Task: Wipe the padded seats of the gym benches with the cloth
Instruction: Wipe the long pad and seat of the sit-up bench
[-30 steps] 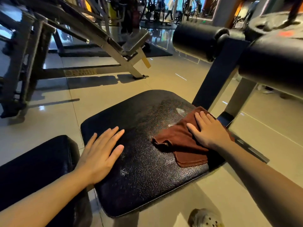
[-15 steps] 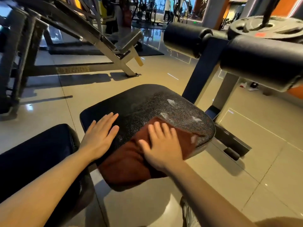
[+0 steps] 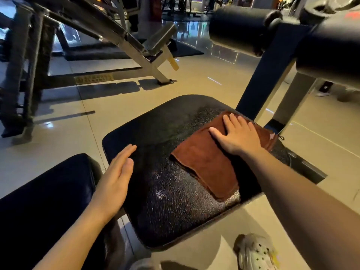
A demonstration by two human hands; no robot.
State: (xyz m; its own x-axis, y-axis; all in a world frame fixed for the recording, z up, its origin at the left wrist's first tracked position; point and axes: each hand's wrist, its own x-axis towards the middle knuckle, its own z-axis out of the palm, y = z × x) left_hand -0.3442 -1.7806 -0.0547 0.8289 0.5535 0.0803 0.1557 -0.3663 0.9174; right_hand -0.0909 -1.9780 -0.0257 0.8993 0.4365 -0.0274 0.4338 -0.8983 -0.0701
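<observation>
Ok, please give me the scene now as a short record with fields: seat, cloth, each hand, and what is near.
seat: black padded seat, cracked surface
cloth: brown cloth, flat on the seat's far right part
right hand: right hand presses on the cloth, fingers straight
left hand: left hand flat at the seat's left edge
near: roller pad above; shoe on the floor

- The right hand [image 3: 238, 136] has pushed the brown cloth [image 3: 212, 158] from the near edge of the seat [image 3: 165, 201] back up to its far right side.
- The left hand [image 3: 116, 179] has tipped onto its edge.
</observation>
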